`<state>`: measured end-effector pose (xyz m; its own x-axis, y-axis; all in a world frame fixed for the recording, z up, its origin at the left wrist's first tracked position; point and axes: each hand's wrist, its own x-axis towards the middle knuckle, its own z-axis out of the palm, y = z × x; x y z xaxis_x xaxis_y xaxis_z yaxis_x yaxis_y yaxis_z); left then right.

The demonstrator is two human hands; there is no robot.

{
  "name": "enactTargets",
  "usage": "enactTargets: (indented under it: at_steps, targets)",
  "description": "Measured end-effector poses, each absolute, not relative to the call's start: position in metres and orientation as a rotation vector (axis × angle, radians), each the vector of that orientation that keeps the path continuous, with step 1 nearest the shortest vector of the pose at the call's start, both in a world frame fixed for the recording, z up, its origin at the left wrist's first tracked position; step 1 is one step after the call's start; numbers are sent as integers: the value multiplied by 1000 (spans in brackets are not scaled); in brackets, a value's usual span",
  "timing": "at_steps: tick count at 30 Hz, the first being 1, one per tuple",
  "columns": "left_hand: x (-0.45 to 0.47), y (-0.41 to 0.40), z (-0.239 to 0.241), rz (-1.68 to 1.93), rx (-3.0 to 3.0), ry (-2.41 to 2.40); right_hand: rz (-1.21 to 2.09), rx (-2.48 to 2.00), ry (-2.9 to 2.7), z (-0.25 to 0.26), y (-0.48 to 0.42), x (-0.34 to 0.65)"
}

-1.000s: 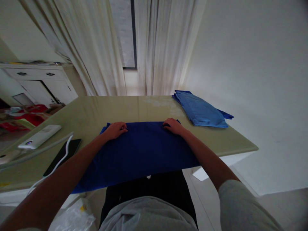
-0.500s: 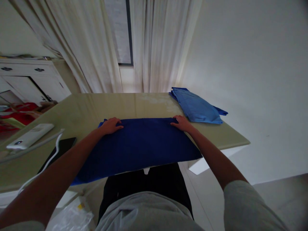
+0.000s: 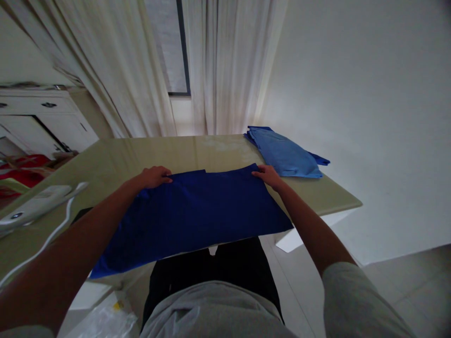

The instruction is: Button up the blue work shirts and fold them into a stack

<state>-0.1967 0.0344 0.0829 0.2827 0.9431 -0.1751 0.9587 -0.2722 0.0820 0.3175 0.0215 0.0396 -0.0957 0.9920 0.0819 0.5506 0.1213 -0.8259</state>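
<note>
A dark blue cloth (image 3: 200,211) lies spread over the near part of a pale green table (image 3: 141,155), its front edge hanging past the table's edge. My left hand (image 3: 153,176) pinches the cloth's far left corner. My right hand (image 3: 268,174) pinches the far right corner. Both hands have fingers closed on the fabric, and the far edge looks slightly raised between them.
A folded light blue cloth (image 3: 286,154) sits on the table's far right corner. A white device (image 3: 31,206) with a white cable (image 3: 52,234) lies at the left. Curtains (image 3: 225,65) hang behind the table; a white cabinet (image 3: 45,117) stands far left.
Both hands went from lying on the cloth's far edge to pinching its far corners. The far edge has shifted further away and lifted a little. The view moved down and left.
</note>
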Motion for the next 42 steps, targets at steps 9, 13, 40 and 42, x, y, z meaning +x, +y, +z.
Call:
enactTargets:
  at_steps: [9, 13, 40, 42]
  targets:
    - [-153, 32, 41, 109, 2460, 1907, 432, -1849, -1754, 26, 27, 298]
    - [-142, 35, 31, 133, 2459, 1804, 648, -1821, -1698, 27, 28, 298]
    - [-88, 76, 111, -221, 2285, 982, 1461, -1429, -2562, 125, 3, 346]
    - [-72, 83, 96, -246, 2316, 890, 1425, -1563, -2547, 137, -9, 376]
